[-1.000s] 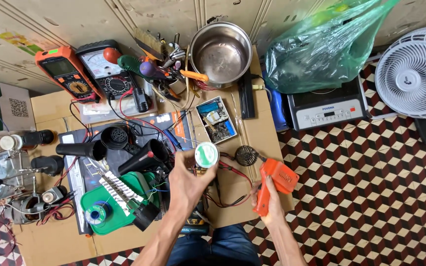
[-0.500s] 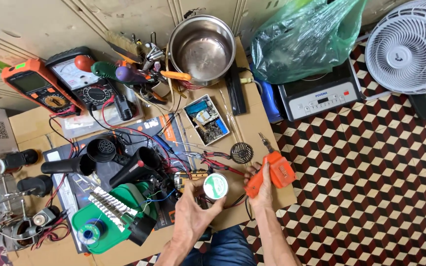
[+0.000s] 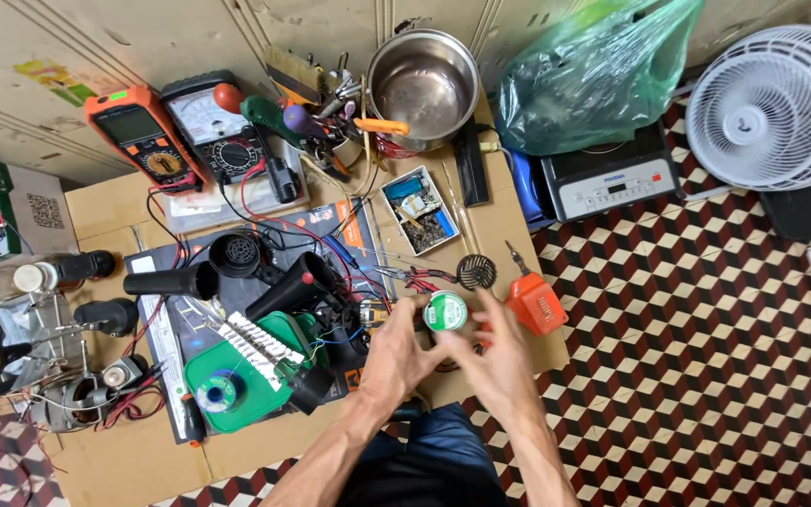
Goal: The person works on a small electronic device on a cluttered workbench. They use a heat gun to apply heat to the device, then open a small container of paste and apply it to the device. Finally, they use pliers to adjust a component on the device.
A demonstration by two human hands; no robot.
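From the head camera, looking straight down, the left hand (image 3: pixel 396 352) and the right hand (image 3: pixel 499 361) meet over the front edge of the tabletop (image 3: pixel 114 202), a low bench covered in brown cardboard. Between them sits a small round spool (image 3: pixel 446 311) with a green and white face. The left hand's fingers curl around it from the left and grip its rim. The right hand's fingers (image 3: pixel 492 314) are spread and blurred by motion, so I cannot tell whether they touch the spool or only hover beside it.

Just right of the right hand an orange tool (image 3: pixel 535 302) lies on the cardboard; its lower end is hidden behind the fingers. Tangled red and black wires under both hands are hard to separate. Both forearms are cut off by the bottom edge.

Farther back on the tabletop stand a steel pot (image 3: pixel 424 84), an orange multimeter (image 3: pixel 138 141) and a black hot-air gun (image 3: pixel 298 286). A green plastic bag (image 3: pixel 593 75) rests on a white appliance (image 3: pixel 612 178). The floor (image 3: pixel 706 376) is tiled in a red, black and white cube pattern, and a white fan (image 3: pixel 772 108) stands at the right, partly cut off.
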